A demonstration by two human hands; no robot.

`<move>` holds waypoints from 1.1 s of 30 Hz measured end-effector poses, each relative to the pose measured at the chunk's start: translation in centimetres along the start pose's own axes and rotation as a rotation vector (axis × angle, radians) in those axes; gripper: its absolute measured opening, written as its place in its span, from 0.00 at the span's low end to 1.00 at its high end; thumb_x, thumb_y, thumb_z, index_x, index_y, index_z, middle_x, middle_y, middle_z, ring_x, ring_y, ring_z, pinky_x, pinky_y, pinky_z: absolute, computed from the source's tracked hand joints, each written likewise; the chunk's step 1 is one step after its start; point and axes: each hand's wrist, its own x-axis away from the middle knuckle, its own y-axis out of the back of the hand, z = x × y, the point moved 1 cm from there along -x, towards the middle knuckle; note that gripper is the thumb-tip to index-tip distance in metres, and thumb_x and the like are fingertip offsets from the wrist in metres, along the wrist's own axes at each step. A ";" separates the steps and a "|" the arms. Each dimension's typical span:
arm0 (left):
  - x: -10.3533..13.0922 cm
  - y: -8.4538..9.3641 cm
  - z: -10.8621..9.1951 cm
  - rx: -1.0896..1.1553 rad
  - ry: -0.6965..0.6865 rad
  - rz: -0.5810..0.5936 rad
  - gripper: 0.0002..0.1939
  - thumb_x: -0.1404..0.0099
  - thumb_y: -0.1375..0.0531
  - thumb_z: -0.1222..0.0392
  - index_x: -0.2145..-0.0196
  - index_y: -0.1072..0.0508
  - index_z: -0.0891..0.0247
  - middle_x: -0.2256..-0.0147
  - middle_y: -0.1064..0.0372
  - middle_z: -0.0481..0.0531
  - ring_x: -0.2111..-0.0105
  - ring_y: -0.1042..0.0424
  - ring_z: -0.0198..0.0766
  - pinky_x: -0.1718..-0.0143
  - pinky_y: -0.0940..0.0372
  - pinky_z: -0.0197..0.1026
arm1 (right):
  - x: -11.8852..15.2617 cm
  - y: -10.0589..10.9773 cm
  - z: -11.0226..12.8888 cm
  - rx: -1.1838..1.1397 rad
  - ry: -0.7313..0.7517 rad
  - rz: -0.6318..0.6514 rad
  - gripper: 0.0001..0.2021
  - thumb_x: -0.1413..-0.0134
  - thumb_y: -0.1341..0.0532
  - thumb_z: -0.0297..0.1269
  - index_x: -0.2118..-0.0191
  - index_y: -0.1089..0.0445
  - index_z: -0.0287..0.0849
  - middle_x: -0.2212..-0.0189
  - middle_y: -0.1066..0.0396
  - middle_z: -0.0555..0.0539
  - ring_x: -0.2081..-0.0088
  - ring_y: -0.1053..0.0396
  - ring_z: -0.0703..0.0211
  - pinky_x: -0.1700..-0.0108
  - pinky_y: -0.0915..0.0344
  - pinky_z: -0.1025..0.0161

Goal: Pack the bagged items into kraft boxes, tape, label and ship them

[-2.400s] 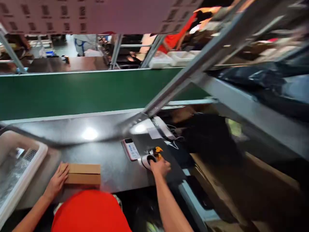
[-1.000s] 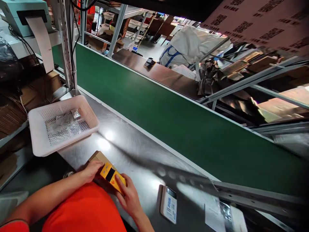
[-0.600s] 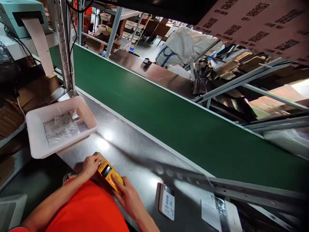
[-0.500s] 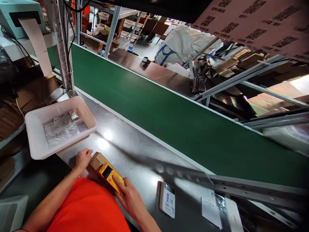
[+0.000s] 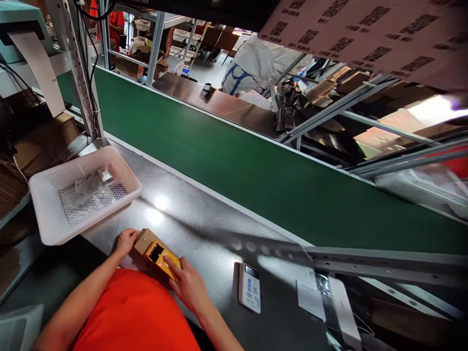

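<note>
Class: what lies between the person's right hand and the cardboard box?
In the head view, the right hand grips a yellow device, which lies between it and the cardboard box.

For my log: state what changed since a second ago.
The left hand moved left from the front of the yellow oblong tool to the end of the brown cardboard box. The right hand still holds the tool over the box; the white plastic basket stayed put.
</note>
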 end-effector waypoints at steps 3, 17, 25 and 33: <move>0.1 0.3 -0.1 -0.091 -0.018 0.020 0.16 0.28 0.42 0.52 0.55 0.18 0.63 0.59 0.19 0.57 0.57 0.22 0.43 0.55 0.34 0.38 | -0.1 0.2 0.2 0.010 -0.012 0.000 0.34 0.41 0.36 0.31 0.29 0.35 0.56 0.54 0.29 0.41 0.56 0.26 0.48 0.51 0.28 0.56; 0.0 -2.4 -7.8 -0.503 0.054 -0.021 0.35 0.22 0.58 0.38 0.50 0.21 0.67 0.47 0.27 0.73 0.46 0.25 0.62 0.47 0.32 0.58 | 0.3 3.6 1.2 0.027 -0.015 0.066 0.30 0.41 0.34 0.39 0.33 0.31 0.60 0.55 0.27 0.41 0.61 0.26 0.50 0.61 0.31 0.61; 0.0 -2.1 -9.2 -0.652 0.077 -0.018 0.38 0.22 0.63 0.37 0.48 0.22 0.64 0.47 0.27 0.71 0.47 0.25 0.62 0.48 0.31 0.60 | 14.8 4.7 -9.4 -0.066 -0.112 0.085 0.29 0.46 0.37 0.33 0.37 0.25 0.58 0.60 0.29 0.43 0.64 0.29 0.53 0.62 0.34 0.62; -0.2 -2.2 -10.2 -0.727 0.107 -0.018 0.40 0.23 0.65 0.36 0.47 0.22 0.63 0.47 0.26 0.70 0.48 0.24 0.62 0.48 0.31 0.60 | 18.1 2.3 -13.5 -0.109 -0.151 0.104 0.30 0.46 0.36 0.31 0.36 0.26 0.56 0.58 0.29 0.43 0.61 0.29 0.53 0.59 0.36 0.62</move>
